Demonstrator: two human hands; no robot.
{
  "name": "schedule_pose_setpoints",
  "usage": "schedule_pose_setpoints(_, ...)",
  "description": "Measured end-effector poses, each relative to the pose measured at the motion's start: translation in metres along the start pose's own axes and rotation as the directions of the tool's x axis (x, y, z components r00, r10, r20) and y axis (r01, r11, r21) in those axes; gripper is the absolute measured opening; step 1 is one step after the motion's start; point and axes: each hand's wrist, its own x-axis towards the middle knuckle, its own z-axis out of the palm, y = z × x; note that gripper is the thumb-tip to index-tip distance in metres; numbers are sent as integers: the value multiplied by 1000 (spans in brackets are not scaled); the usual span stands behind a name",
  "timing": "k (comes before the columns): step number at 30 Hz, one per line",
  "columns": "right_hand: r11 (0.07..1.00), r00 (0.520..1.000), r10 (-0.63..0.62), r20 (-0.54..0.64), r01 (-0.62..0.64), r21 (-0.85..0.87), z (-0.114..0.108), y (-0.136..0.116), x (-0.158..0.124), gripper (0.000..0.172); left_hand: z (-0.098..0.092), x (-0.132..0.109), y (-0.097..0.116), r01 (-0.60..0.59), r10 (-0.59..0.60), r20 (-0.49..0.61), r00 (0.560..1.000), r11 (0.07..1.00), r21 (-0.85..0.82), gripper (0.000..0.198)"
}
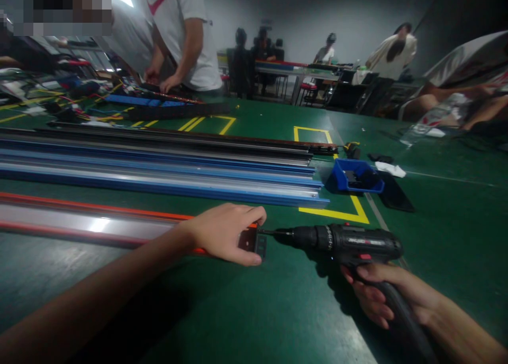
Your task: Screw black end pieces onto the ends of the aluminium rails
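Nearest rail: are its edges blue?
No, the nearest rail has orange edges; the blue rails lie farther back.

The drill (pixel 359 242) is black, the rail (pixel 79 217) orange-edged silver.

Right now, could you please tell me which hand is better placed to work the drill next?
The right hand, probably: it grips the drill, its bit towards the end piece; the left hand holds the rail.

Bare table (pixel 293 311) on the drill's (pixel 359 242) near side, left of its grip: room for a hand there! Off its tip, left hand (pixel 224 231) and orange rail (pixel 99 221) block; beyond it, the bin (pixel 363 187) obstructs.
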Motion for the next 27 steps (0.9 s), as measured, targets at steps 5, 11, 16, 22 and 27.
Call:
schedule_pose_setpoints(5, 1000, 1000, 0, -9, 0, -14, 3, -1, 0, 21, 0, 0, 0, 0, 0, 4, 1000, 1000, -2, 53)
schedule_pose_setpoints(11, 1000, 1000, -12, -3, 12, -28, 6, -4, 1, 22, 1, 0, -1, -8, 8, -2, 1000, 1000, -11, 53)
schedule_pose_setpoints(16, 1000, 1000, 3, -10, -3, -11, 3, -3, 0, 23, 2, 0, -2, -11, 10, -13, 1000, 1000, -11, 53)
schedule_pose_setpoints(22, 1000, 1000, 14, 3, -14, 6, 2, -4, 1, 25, 1, 0, -2, -8, 7, -6, 1000, 1000, -8, 54)
schedule_pose_setpoints(27, 1000, 1000, 12, -10, -12, -8, 4, -5, 1, 25, 1, -1, -1, -3, 3, -2, 1000, 1000, -9, 54)
